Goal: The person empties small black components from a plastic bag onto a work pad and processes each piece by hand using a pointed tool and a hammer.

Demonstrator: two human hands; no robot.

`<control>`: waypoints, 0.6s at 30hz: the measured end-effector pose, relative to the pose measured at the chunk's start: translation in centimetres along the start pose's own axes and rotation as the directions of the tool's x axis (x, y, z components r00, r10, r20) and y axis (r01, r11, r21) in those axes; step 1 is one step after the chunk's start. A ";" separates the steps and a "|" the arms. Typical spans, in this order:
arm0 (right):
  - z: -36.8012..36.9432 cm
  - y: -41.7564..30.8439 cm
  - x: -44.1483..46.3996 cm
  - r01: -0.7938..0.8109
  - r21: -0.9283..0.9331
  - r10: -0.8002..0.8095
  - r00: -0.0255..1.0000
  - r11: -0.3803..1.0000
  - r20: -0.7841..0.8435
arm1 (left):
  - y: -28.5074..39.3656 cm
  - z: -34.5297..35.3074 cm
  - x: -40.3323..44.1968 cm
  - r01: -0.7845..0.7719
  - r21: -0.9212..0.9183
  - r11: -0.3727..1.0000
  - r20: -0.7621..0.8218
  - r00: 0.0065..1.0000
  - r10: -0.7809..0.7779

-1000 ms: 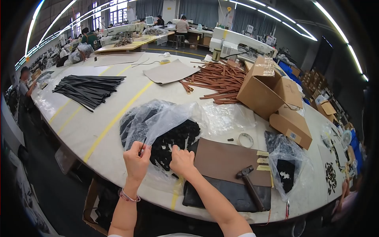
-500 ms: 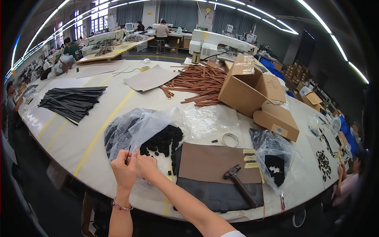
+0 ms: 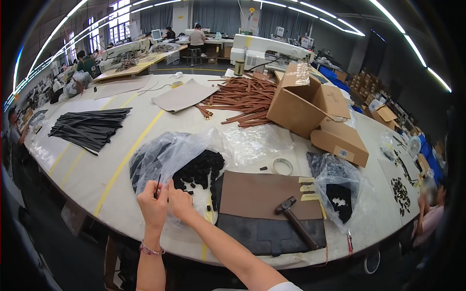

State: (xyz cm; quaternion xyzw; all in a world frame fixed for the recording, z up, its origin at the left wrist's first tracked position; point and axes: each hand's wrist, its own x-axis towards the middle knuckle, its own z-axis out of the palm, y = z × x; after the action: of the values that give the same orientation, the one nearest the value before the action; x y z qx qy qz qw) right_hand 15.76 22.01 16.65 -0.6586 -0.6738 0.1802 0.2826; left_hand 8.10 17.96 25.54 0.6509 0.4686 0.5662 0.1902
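My left hand (image 3: pixel 152 209) is closed on a thin dark strip (image 3: pixel 158 182), whose upper end sticks up above the fingers. Right beside it, my right hand (image 3: pixel 180 202) is closed with fingertips close to the left hand; whatever it pinches is hidden. Both hands are over the near edge of an open clear plastic bag (image 3: pixel 154 157). Small black pieces (image 3: pixel 204 166) spill from that bag onto the table. To the right, a hammer (image 3: pixel 297 223) rests across a brown sheet (image 3: pixel 257 196) and a black mat (image 3: pixel 247 237).
A second bag (image 3: pixel 357 194) of black pieces lies right of the mat. Tape roll (image 3: pixel 282 167), cardboard box (image 3: pixel 298 109), brown straps (image 3: pixel 242 99), black strips (image 3: pixel 90 123) and a grey sheet (image 3: pixel 184 95) lie further back. A person (image 3: pixel 429 218) sits at the right edge.
The dark strip now shows more clearly above my left fingers. Both hands stay together over the bag, and the view has shifted slightly.
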 end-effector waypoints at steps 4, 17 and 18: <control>-2.5 -1.1 0.1 0.036 0.124 -0.032 0.999 0.992 -0.037 | -0.2 -0.2 0.2 -0.003 0.012 1.000 0.006 1.000 0.003; -18.3 6.6 -9.2 0.041 0.031 -0.035 0.985 0.999 -0.171 | 3.6 -1.8 -2.2 0.018 -0.158 0.987 0.115 0.993 0.000; -18.8 7.6 -11.2 -0.052 0.009 0.052 0.981 0.999 -0.186 | 4.0 -1.5 -3.1 0.020 -0.170 0.985 0.122 0.992 0.001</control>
State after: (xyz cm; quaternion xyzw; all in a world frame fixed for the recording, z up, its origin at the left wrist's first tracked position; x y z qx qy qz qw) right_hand 33.11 9.03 24.95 -0.6894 -0.6266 0.1262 0.3409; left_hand 8.60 13.05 27.37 0.6635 0.4089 0.5625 0.2761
